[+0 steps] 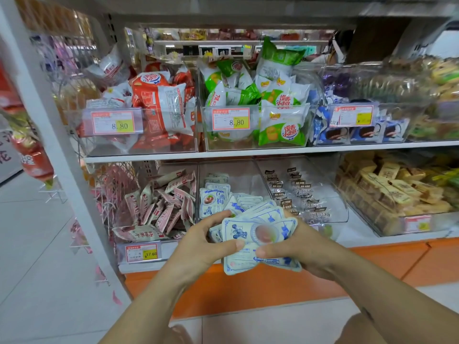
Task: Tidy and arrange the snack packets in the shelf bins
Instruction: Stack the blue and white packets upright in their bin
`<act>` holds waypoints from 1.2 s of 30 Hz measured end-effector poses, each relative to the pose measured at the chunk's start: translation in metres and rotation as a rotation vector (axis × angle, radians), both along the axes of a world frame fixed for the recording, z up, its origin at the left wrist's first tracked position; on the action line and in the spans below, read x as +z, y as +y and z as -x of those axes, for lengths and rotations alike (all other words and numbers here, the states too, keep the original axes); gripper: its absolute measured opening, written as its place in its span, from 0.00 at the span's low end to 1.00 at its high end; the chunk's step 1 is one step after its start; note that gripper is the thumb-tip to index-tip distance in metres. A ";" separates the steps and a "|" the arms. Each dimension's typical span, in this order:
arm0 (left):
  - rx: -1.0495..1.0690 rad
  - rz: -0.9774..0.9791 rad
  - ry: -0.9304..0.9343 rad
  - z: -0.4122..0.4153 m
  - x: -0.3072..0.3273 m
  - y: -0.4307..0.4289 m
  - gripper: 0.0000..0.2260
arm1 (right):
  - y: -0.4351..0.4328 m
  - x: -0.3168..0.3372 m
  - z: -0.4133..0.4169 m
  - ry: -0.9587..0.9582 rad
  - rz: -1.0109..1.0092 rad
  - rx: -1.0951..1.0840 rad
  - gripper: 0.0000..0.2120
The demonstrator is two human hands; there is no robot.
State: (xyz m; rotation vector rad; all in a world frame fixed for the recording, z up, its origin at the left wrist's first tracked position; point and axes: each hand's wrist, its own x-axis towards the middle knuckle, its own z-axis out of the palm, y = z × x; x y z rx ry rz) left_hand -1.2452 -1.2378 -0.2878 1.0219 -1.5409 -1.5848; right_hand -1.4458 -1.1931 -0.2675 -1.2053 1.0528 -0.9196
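The left hand [206, 240] and right hand [298, 244] are gripping a fanned stack of blue packets [258, 234] between them, thumbs pressing on top, fingers curling underneath. Just beyond the hands, more blue packets are lying in a clear bin [236, 175] on the lower shelf. Pink packets [159, 207] are filling the bin to the left; green packets [280, 100] are sitting above.

Shop: shelf [248, 155] rows of clear bins [253, 125] heaped with snack packets [280, 100], price tags [231, 119] clipped on fronts, tiled floor [37, 244].
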 end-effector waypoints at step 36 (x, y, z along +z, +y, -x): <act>0.613 -0.093 0.533 0.014 -0.029 -0.112 0.19 | -0.227 -0.050 0.021 1.239 0.274 -0.613 0.17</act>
